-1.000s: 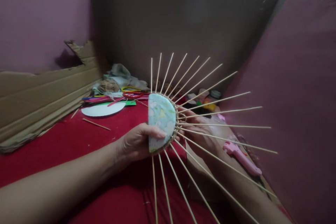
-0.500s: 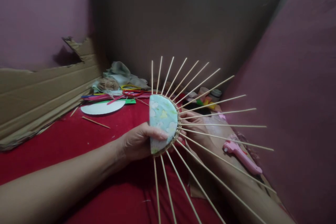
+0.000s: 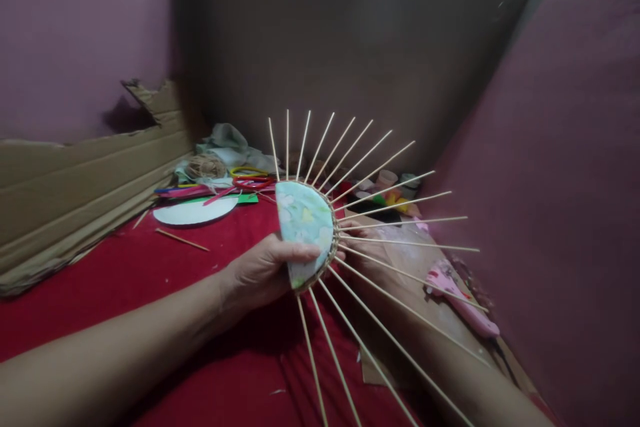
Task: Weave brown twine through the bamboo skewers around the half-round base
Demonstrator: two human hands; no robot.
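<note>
My left hand (image 3: 263, 272) grips a half-round disc covered in pale flowered paper (image 3: 304, 227), thumb across its lower face. Several thin wooden sticks (image 3: 395, 221) fan out from its curved edge, where a band of twine is woven between them. My right hand (image 3: 373, 255) is behind the sticks, right of the disc, with its fingers at the woven rim; the fingers are mostly hidden, and I cannot tell what they hold.
A pink glue gun (image 3: 463, 301) lies at the right on brown paper. On the red cloth (image 3: 150, 280) behind are a white paper disc (image 3: 195, 209), a loose stick (image 3: 181, 239), a twine ball (image 3: 205, 165), coloured strips and small paint pots (image 3: 400, 188). Torn cardboard (image 3: 75, 193) lines the left.
The disc has turned slightly anticlockwise and tilted, so the stick fan swung left and looks shorter on the right. Both hands stay in about the same place.
</note>
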